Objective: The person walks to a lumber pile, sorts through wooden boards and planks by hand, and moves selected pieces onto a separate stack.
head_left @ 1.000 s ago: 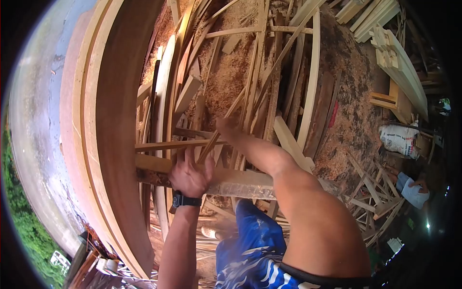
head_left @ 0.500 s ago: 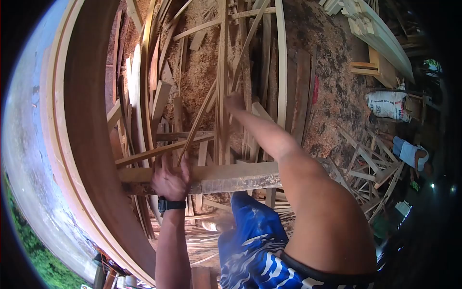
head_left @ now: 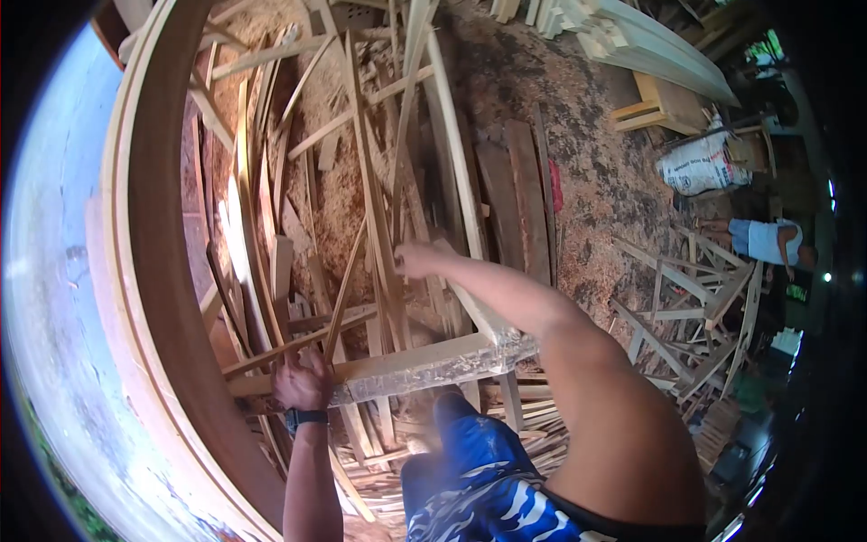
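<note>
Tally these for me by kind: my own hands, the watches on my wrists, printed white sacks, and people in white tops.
Own hands: 2, left hand and right hand
Watches: 1, black watch
Sacks: 1, white sack
People in white tops: 1, distant person
Total: 5

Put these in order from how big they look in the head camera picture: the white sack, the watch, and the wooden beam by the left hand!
1. Wooden beam
2. White sack
3. Watch

The sack is farther from the camera, so it may really be bigger than it looks.
</note>
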Demonstrator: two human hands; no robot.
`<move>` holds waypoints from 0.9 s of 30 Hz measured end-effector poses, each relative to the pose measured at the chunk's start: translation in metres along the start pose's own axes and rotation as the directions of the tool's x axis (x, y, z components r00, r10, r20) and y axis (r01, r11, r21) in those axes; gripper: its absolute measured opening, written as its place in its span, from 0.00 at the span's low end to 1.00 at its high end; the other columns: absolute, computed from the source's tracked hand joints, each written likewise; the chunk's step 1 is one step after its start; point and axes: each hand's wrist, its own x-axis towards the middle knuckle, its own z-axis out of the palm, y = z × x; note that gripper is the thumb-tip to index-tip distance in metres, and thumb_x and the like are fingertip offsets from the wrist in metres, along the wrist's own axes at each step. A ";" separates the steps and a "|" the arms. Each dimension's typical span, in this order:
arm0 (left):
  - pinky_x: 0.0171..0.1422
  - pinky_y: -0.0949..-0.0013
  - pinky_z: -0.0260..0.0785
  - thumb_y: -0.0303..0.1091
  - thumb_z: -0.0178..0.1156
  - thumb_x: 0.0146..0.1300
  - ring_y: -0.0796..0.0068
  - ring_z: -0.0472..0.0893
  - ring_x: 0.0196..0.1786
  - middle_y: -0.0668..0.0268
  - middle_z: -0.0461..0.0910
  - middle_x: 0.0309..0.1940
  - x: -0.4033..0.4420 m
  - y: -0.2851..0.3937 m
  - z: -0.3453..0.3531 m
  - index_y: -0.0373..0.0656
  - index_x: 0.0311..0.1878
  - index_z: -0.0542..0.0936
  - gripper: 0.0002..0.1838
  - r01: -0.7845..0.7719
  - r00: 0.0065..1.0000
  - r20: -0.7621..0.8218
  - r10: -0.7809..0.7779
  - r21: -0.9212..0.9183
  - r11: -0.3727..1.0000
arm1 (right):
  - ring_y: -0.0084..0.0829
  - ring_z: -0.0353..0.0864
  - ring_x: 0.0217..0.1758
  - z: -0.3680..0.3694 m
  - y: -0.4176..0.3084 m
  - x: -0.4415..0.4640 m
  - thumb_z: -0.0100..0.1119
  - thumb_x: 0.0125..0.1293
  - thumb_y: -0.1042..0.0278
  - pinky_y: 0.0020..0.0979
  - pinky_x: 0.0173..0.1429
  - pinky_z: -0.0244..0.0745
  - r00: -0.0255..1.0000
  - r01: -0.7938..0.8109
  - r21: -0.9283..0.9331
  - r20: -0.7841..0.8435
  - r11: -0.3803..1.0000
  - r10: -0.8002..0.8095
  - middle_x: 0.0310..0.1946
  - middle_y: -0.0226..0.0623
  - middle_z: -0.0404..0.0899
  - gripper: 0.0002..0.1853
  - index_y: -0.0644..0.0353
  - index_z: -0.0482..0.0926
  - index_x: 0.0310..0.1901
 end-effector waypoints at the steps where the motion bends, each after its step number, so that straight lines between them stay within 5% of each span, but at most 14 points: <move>1: 0.46 0.48 0.74 0.45 0.61 0.58 0.46 0.83 0.41 0.51 0.83 0.38 -0.001 0.000 -0.001 0.45 0.41 0.83 0.15 0.032 0.999 0.033 -0.033 0.039 0.999 | 0.47 0.82 0.52 -0.004 0.001 -0.022 0.58 0.65 0.54 0.43 0.58 0.77 1.000 0.027 0.034 -0.006 0.999 -0.026 0.49 0.49 0.82 0.24 0.63 0.77 0.55; 5: 0.45 0.47 0.74 0.47 0.59 0.59 0.46 0.82 0.42 0.51 0.83 0.39 0.000 0.019 -0.019 0.46 0.41 0.83 0.16 0.043 0.995 0.084 -0.044 0.019 0.999 | 0.46 0.82 0.53 -0.033 0.017 -0.137 0.60 0.63 0.56 0.42 0.59 0.76 0.995 0.000 0.125 -0.103 0.992 0.013 0.49 0.51 0.82 0.24 0.62 0.76 0.57; 7: 0.49 0.47 0.72 0.51 0.58 0.60 0.44 0.81 0.44 0.51 0.83 0.40 -0.002 0.017 -0.015 0.43 0.38 0.82 0.19 0.056 0.998 0.042 -0.056 0.002 0.998 | 0.47 0.82 0.51 -0.037 0.042 -0.200 0.62 0.62 0.57 0.43 0.57 0.76 0.943 0.069 0.186 -0.332 0.980 -0.004 0.47 0.52 0.82 0.24 0.63 0.76 0.56; 9: 0.49 0.46 0.73 0.51 0.58 0.60 0.45 0.81 0.45 0.50 0.83 0.40 -0.001 0.005 -0.002 0.45 0.42 0.82 0.18 0.023 0.999 0.040 -0.024 0.015 1.000 | 0.48 0.82 0.50 -0.047 0.047 -0.273 0.62 0.61 0.58 0.44 0.56 0.76 0.909 -0.072 0.415 -0.347 0.907 0.231 0.47 0.53 0.82 0.23 0.64 0.77 0.55; 15: 0.53 0.48 0.73 0.53 0.56 0.61 0.44 0.81 0.48 0.49 0.83 0.42 -0.004 0.022 -0.026 0.48 0.46 0.83 0.21 0.064 0.988 0.138 -0.070 0.042 0.997 | 0.48 0.80 0.55 0.061 0.079 -0.400 0.62 0.63 0.59 0.43 0.59 0.74 0.504 -0.112 0.308 -0.802 0.945 0.321 0.51 0.51 0.80 0.23 0.63 0.76 0.56; 17: 0.55 0.50 0.73 0.57 0.56 0.60 0.46 0.82 0.49 0.50 0.84 0.42 0.007 -0.006 0.007 0.46 0.42 0.84 0.23 -0.012 0.996 0.091 0.019 -0.086 0.996 | 0.48 0.78 0.56 0.122 0.071 -0.440 0.62 0.63 0.58 0.43 0.60 0.74 0.452 -0.236 0.445 -0.736 0.864 0.503 0.52 0.49 0.79 0.23 0.61 0.76 0.57; 19: 0.54 0.50 0.74 0.58 0.53 0.61 0.46 0.83 0.48 0.49 0.83 0.43 0.022 -0.033 0.032 0.47 0.44 0.86 0.26 -0.155 0.976 0.165 0.144 0.053 0.987 | 0.48 0.79 0.56 0.213 0.079 -0.476 0.61 0.63 0.57 0.42 0.60 0.73 0.421 -0.198 0.627 -0.639 0.753 0.643 0.51 0.49 0.80 0.23 0.62 0.77 0.55; 20: 0.54 0.48 0.74 0.60 0.52 0.61 0.45 0.83 0.47 0.48 0.84 0.43 0.013 -0.007 0.013 0.45 0.41 0.87 0.28 -0.077 0.981 0.191 0.041 0.182 0.980 | 0.48 0.80 0.53 0.262 0.090 -0.494 0.62 0.63 0.54 0.41 0.60 0.74 0.535 -0.208 0.669 -0.533 0.713 0.656 0.48 0.51 0.81 0.24 0.64 0.77 0.54; 21: 0.53 0.47 0.73 0.62 0.51 0.61 0.43 0.82 0.47 0.46 0.83 0.42 0.029 -0.020 0.029 0.43 0.41 0.87 0.30 -0.094 0.963 0.263 0.049 0.165 0.982 | 0.49 0.82 0.50 0.287 0.068 -0.525 0.62 0.62 0.50 0.41 0.57 0.75 0.500 -0.470 0.679 -0.322 0.564 0.804 0.46 0.52 0.82 0.25 0.66 0.80 0.49; 22: 0.52 0.46 0.73 0.64 0.50 0.61 0.43 0.82 0.46 0.45 0.83 0.42 0.011 -0.002 0.006 0.41 0.42 0.86 0.33 -0.097 0.973 0.223 0.065 0.138 0.986 | 0.50 0.83 0.47 0.382 0.092 -0.537 0.61 0.60 0.48 0.44 0.53 0.76 0.521 -0.388 0.724 -0.339 0.571 0.784 0.43 0.51 0.83 0.24 0.66 0.82 0.42; 23: 0.50 0.47 0.73 0.64 0.49 0.62 0.42 0.82 0.47 0.44 0.83 0.42 0.010 0.005 0.003 0.39 0.43 0.86 0.34 -0.119 0.972 0.221 0.084 0.152 0.981 | 0.46 0.81 0.55 0.391 0.068 -0.567 0.62 0.62 0.47 0.40 0.57 0.76 0.549 -0.662 0.673 0.134 0.331 0.825 0.49 0.50 0.82 0.27 0.62 0.80 0.54; 25: 0.51 0.45 0.72 0.66 0.46 0.64 0.41 0.82 0.48 0.43 0.83 0.43 0.007 0.008 0.004 0.36 0.42 0.85 0.37 -0.132 0.964 0.252 0.088 0.166 0.977 | 0.50 0.71 0.66 0.472 0.036 -0.622 0.59 0.63 0.38 0.41 0.66 0.68 0.476 -0.812 0.516 0.315 0.272 0.821 0.59 0.55 0.75 0.35 0.66 0.79 0.55; 26: 0.52 0.45 0.72 0.68 0.45 0.64 0.41 0.81 0.48 0.43 0.83 0.43 0.015 0.000 0.011 0.35 0.42 0.85 0.39 -0.146 0.967 0.233 0.101 0.183 0.972 | 0.50 0.77 0.59 0.558 0.035 -0.641 0.62 0.60 0.37 0.39 0.62 0.72 0.517 -0.801 0.478 0.250 0.360 0.818 0.52 0.57 0.79 0.36 0.69 0.79 0.52; 27: 0.52 0.45 0.72 0.70 0.44 0.65 0.40 0.81 0.48 0.43 0.83 0.43 0.023 -0.011 0.020 0.35 0.43 0.85 0.41 -0.150 0.965 0.238 0.108 0.165 0.975 | 0.47 0.84 0.48 0.564 0.001 -0.668 0.65 0.60 0.39 0.39 0.50 0.80 0.427 -0.836 0.515 0.396 0.189 0.813 0.44 0.54 0.83 0.34 0.68 0.80 0.49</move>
